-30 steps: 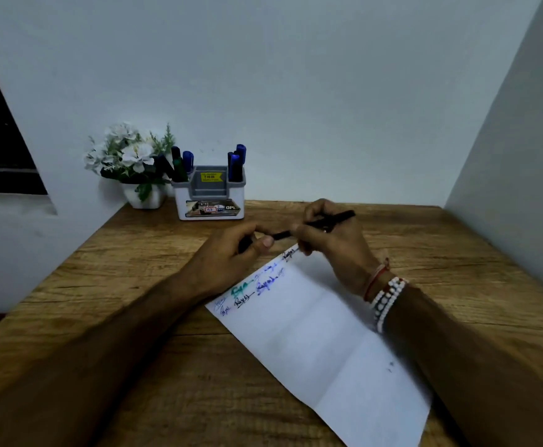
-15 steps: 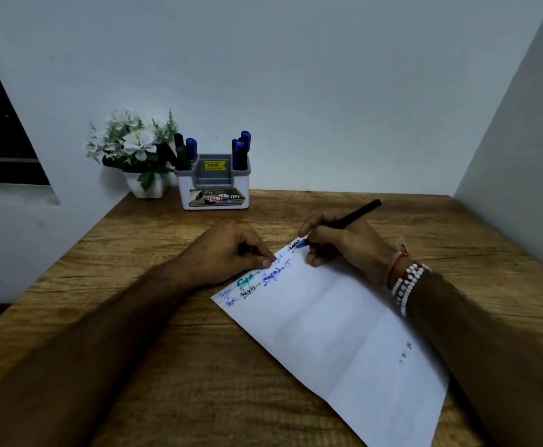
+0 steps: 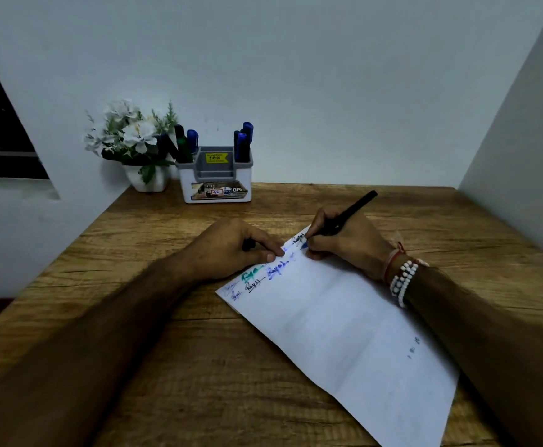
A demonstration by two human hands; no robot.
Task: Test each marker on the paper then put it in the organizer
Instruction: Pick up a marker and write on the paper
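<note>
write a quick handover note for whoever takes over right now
The right hand grips the marker, tip on the paper at its far edge.
The left hand holds a dark cap, fingertips pinning the paper.
The organizer at the back holds several markers.
Done: several scribbles on the paper.
Left: finish this test, cap it, put it in the organizer.

Six markers (image 3: 357, 204) (one held), one paper (image 3: 344, 333), one organizer (image 3: 215, 179).
</note>
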